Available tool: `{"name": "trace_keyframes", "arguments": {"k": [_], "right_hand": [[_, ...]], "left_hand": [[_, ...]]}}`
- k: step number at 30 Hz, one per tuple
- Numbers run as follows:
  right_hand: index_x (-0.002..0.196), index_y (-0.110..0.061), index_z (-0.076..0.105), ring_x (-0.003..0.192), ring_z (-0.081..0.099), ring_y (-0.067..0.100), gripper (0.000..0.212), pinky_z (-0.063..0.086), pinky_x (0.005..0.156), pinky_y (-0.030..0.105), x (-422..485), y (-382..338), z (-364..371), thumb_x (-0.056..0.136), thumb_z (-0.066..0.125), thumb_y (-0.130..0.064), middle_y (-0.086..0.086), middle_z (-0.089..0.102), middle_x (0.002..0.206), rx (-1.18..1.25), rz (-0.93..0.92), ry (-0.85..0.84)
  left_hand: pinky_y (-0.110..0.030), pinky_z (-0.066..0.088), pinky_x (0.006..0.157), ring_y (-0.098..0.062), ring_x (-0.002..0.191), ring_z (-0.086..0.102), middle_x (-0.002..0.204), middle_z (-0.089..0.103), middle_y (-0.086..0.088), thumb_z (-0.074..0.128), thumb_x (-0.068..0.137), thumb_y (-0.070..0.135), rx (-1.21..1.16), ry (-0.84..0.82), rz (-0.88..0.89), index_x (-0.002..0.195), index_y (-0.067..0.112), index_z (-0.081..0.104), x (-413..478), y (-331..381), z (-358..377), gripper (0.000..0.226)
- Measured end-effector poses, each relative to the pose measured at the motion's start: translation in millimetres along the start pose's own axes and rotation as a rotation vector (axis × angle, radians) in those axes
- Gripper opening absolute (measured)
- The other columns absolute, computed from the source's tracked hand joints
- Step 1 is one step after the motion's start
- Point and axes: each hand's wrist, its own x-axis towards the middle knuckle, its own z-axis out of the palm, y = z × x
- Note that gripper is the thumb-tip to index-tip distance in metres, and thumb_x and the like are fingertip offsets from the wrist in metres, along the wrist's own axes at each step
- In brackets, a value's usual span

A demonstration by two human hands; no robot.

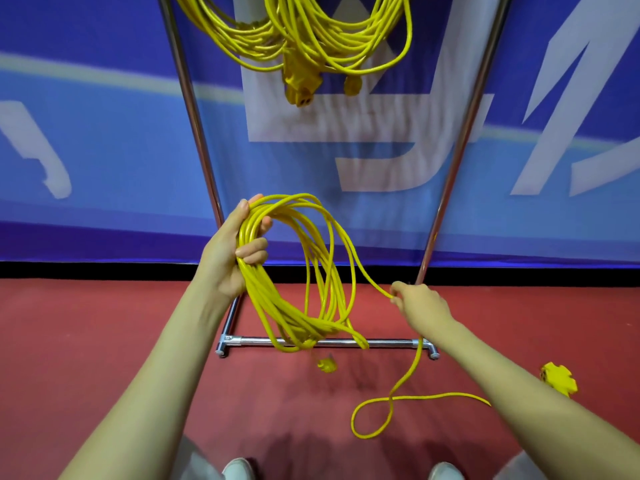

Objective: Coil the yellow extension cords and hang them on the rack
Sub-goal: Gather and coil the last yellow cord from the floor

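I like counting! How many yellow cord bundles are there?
3: a left coil and a right coil hang on the rack, and a third coil is in the left hand. More may hide above.

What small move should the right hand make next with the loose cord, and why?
Probably bring the right hand up to the left hand, adding one more loop to the coil it grips: the right hand pinches the free strand, and a loose tail lies uncoiled on the floor.

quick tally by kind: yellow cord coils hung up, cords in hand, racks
hung coils of yellow extension cord: 2
half-coiled yellow extension cord: 1
chrome tube rack: 1
total: 4
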Motion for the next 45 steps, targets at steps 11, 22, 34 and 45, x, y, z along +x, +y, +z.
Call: {"name": "trace_keyframes", "arguments": {"k": [11,22,34,45], "right_hand": [[0.11,-0.004,0.061,0.114,0.056,0.036,0.047,0.045,0.089,0.039,34.5,25.6,35.3,0.093,0.049,-0.047,0.019,0.06,0.12,0.44,0.395,-0.084],[0.109,-0.012,0.067,0.111,0.059,0.031,0.043,0.047,0.087,0.035,23.2,19.9,38.0,0.092,0.051,-0.048,0.013,0.064,0.117,0.176,0.258,-0.156],[0.131,0.003,0.032,0.094,0.062,0.037,0.038,0.043,0.064,0.031,-7.6,-1.3,31.2,0.098,0.04,-0.014,0.024,0.06,0.112,0.228,-0.09,-0.385],[0.119,-0.005,0.039,0.081,0.065,0.026,0.028,0.047,0.068,0.031,-22.5,-28.1,7.1,0.094,0.049,-0.01,0.014,0.066,0.092,0.405,-0.152,-0.29]], "left_hand": [[-0.01,0.024,0.027,-0.002,0.025,0.031,0.067,0.059,-0.001,0.042,0.094,0.033,-0.02,-0.047,-0.048,0.107,0.022,0.057,10.0,-8.6,5.3,0.023],[-0.011,0.026,0.026,-0.003,0.024,0.033,0.066,0.063,-0.004,0.05,0.086,0.03,-0.174,-0.063,-0.056,0.101,0.018,0.058,22.5,-20.3,7.2,0.021],[-0.012,0.026,0.029,-0.002,0.027,0.031,0.061,0.06,-0.003,0.039,0.103,0.028,-0.431,0.115,0.169,0.086,0.015,0.05,40.2,-35.3,1.4,0.024],[-0.015,0.026,0.032,-0.004,0.03,0.03,0.061,0.056,0.0,0.047,0.1,0.026,-0.42,0.262,0.273,0.071,0.015,0.053,42.5,-40.9,5.6,0.032]]}}
